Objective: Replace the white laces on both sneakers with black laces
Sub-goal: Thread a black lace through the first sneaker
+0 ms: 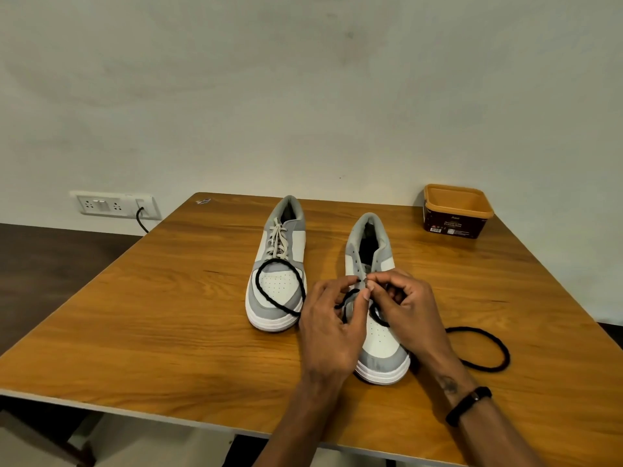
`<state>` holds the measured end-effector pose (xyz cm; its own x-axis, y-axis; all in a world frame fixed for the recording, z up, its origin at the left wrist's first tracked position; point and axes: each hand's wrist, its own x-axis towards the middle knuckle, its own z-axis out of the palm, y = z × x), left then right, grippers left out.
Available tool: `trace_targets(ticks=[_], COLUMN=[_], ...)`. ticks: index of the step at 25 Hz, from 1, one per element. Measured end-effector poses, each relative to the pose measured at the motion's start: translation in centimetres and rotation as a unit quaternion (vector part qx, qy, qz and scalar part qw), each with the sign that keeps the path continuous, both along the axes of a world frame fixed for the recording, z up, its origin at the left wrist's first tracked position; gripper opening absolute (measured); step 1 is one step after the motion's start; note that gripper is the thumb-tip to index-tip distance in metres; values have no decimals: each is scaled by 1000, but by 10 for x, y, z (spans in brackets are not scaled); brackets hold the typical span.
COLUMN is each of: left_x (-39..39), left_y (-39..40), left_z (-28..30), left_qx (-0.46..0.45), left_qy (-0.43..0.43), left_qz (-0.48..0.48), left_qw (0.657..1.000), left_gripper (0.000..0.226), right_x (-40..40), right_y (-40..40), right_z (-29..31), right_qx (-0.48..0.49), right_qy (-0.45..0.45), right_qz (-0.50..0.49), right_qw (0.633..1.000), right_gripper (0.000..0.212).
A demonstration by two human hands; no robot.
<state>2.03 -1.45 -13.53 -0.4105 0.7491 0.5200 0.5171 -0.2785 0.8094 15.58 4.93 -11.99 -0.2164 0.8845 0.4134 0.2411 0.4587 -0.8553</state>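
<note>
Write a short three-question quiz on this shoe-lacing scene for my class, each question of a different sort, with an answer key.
1. True or false: the left sneaker still carries its white laces.
2. Multiple choice: Where does the black lace trail away from the right sneaker? A) into the brown tub B) in a loop on the table to the right C) off the table's near edge
3. Fill in: both the left hand and the right hand work at the eyelets of the ____ sneaker.

Key: 1 true; 2 B; 3 right
</note>
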Motion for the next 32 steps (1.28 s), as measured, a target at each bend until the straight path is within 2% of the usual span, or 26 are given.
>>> trace_targets(ticks=[4, 8, 10, 13, 15, 17, 20, 23, 25, 27, 28, 29, 30, 31, 32], left_x=[0, -5, -8, -17, -24, -31, -43, -65, -92, -117, -125, -129, -129, -123, -110], left_y=[2, 8, 9, 12, 12, 9, 5, 6, 10, 13, 13, 12, 11, 8, 5], left_z=[0, 7, 17, 30, 32, 33, 45, 69, 86, 98, 99, 97, 91, 83, 74], left_qx=[15, -14, -40, -28, -27, -39, -35, -9, 24, 57, 63, 54, 46, 56, 75], left_qy=[-19, -25, -9, 55, 61, 1, -191, -372, -456, -521, -498, -410, -261, -90, 58], left_qz=[-14, -9, -18, -40, -57, -63, -77, -68, -45, 0, 39, 94, 152, 180, 171], left_qw=[1000, 1000, 999, 997, 996, 997, 978, 926, 888, 852, 864, 906, 952, 978, 981], left_gripper=[21, 14, 12, 13, 14, 15, 19, 26, 36, 36, 32, 27, 24, 25, 29], right_x=[0, -1, -1, -1, 1, 4, 7, 12, 13, 14, 14, 14, 14, 14, 15], right_y=[-2, -4, -4, -7, -9, -8, -10, -12, -13, -14, -14, -15, -14, -14, -14], right_z=[-3, -4, -3, -1, -2, -1, 3, 8, 9, 11, 11, 10, 9, 8, 8], right_qx=[-3, 14, 21, 32, 55, 98, 158, 194, 194, 188, 188, 187, 183, 177, 167], right_qy=[-2, -22, -25, -32, -63, -153, -233, -225, -227, -227, -225, -224, -224, -226, -231], right_qz=[-11, -29, -34, -39, -48, -72, -88, -93, -92, -95, -95, -94, -91, -87, -84], right_qw=[1000, 999, 999, 998, 995, 981, 956, 950, 950, 951, 951, 952, 953, 954, 955], right_gripper=[15, 18, 20, 21, 25, 35, 46, 54, 58, 61, 62, 64, 67, 71, 75])
